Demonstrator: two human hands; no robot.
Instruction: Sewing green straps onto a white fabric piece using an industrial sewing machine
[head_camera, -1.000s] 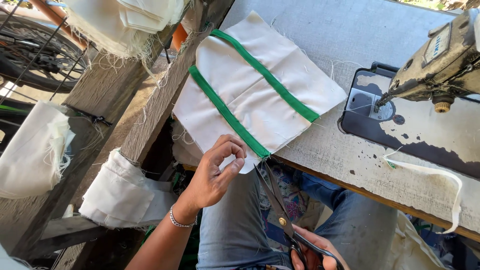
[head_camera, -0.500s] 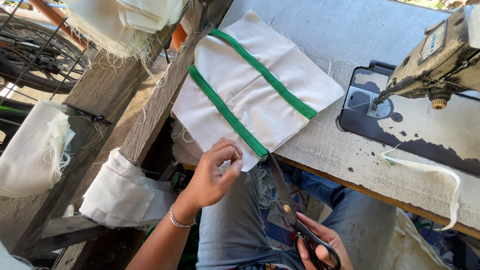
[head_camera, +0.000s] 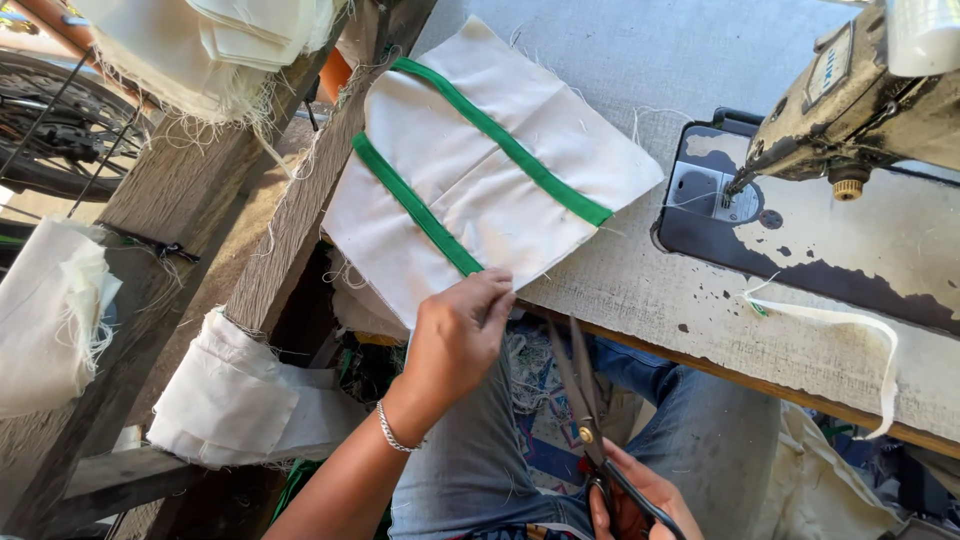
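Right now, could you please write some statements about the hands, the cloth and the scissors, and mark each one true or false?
1. The left hand grips the near edge of the white cloth piece. True.
2. The cloth has two red strips. False: the strips are green.
3. The right hand holds scissors. True.
4. The scissors are cutting the cloth. False: their blades are below the table edge, apart from it.
5. The cloth lies under the sewing machine needle. False: it lies beside the machine.
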